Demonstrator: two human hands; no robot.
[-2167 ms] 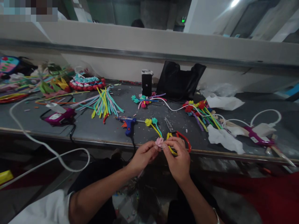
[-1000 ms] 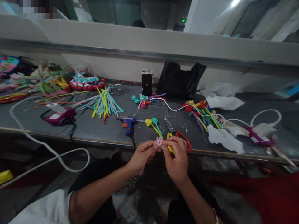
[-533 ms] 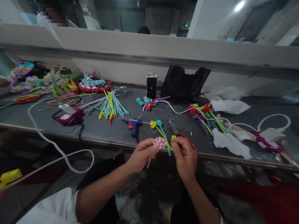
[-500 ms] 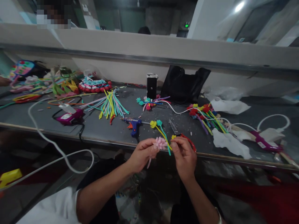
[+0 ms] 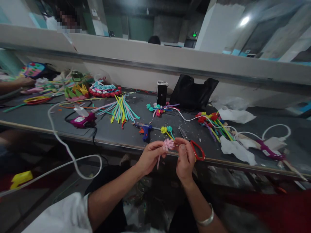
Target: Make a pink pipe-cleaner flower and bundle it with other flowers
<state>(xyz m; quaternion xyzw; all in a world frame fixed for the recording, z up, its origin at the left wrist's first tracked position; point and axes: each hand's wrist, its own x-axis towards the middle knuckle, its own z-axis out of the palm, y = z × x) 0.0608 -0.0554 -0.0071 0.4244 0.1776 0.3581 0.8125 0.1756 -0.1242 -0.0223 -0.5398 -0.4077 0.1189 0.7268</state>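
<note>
My left hand (image 5: 152, 156) is closed on a pink pipe-cleaner flower (image 5: 168, 144), pinched near its base, with the stem hanging below the fingers. My right hand (image 5: 185, 158) is beside the petals, its fingers curled and the forefinger tip at the flower's edge. What those fingers hold, if anything, is hidden. Just beyond the hands lie a yellow pipe-cleaner flower (image 5: 164, 130) and a teal one (image 5: 169, 129). Red-handled scissors (image 5: 198, 150) lie right of my right hand, at the table edge. A blue glue gun (image 5: 145, 132) rests to the left.
A fan of loose pipe cleaners (image 5: 123, 109) lies at left. Near the back are a phone (image 5: 161, 94), a black bag (image 5: 194, 94) and more flowers (image 5: 159, 109). A white cable (image 5: 186, 119) crosses the table. Another person's hand (image 5: 25, 81) is at far left.
My right hand has moved closer to the pink flower. A yellow bit seen at its fingertips earlier is out of sight. The view has shifted slightly.
</note>
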